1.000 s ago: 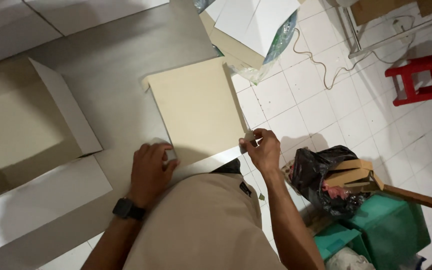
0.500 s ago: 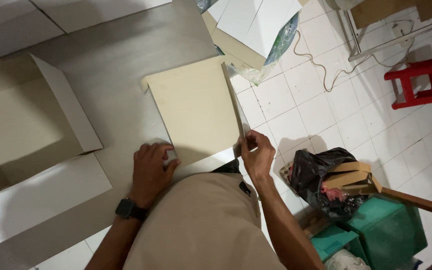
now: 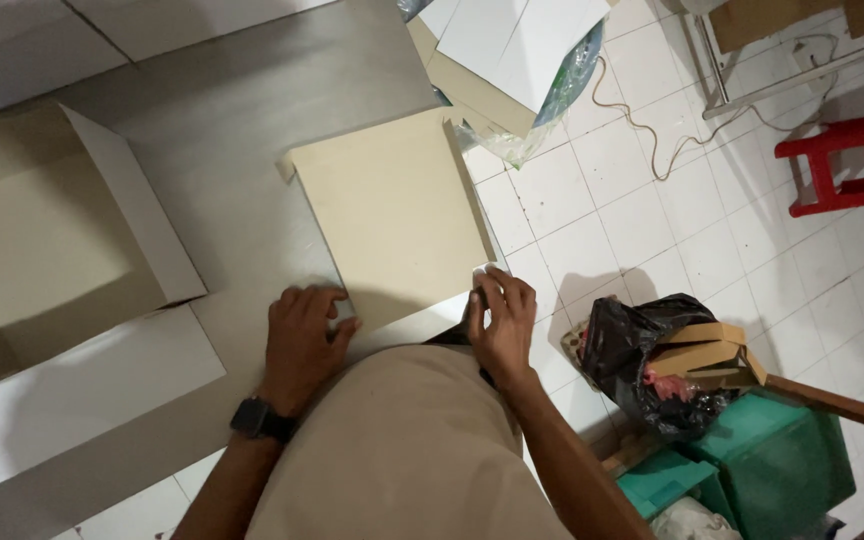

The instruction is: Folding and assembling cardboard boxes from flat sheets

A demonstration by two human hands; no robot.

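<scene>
Tiled floor (image 3: pixel 652 200), cardboard sheet (image 3: pixel 392 215) (hand-pinned)

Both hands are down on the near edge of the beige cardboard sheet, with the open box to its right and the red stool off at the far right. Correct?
Not quite. The head view shows the open box to the left of the beige cardboard sheet, not its right. The rest holds: left hand and right hand press its near edge, and the red stool stands far right.

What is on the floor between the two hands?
In the head view, the near edge of the flat beige cardboard sheet with its white folded flap lies between the left hand and the right hand; both hands touch it.
</scene>
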